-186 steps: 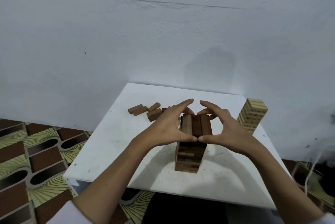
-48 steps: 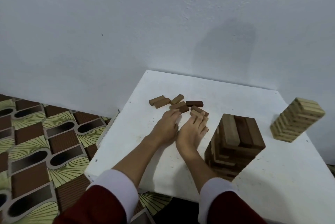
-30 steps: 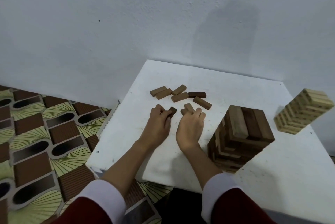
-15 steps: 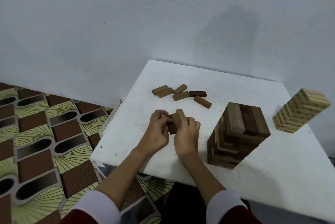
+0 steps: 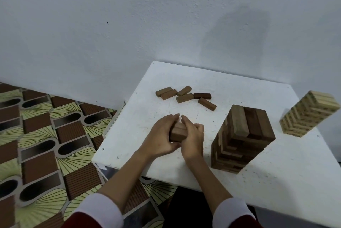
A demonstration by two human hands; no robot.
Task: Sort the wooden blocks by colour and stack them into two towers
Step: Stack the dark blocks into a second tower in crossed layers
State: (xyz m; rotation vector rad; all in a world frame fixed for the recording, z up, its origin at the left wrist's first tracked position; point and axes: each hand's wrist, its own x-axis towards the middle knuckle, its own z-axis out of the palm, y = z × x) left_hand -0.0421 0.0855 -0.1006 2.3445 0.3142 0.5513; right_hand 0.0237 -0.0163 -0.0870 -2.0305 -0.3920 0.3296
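1. On a white table [image 5: 239, 181], the left hand [image 5: 160, 138] and right hand [image 5: 191, 138] together grasp a small bundle of brown wooden blocks [image 5: 178, 131] between them, near the table's left front.
2. Six loose brown blocks [image 5: 185, 95] lie farther back.
3. A dark brown tower [image 5: 241, 141] stands right of the hands.
4. A light wood tower [image 5: 308, 115] stands near the table's right edge.

Left hand [image 5: 160, 136] and right hand [image 5: 191, 136] cup together, fingers curled inward, forearms extended.
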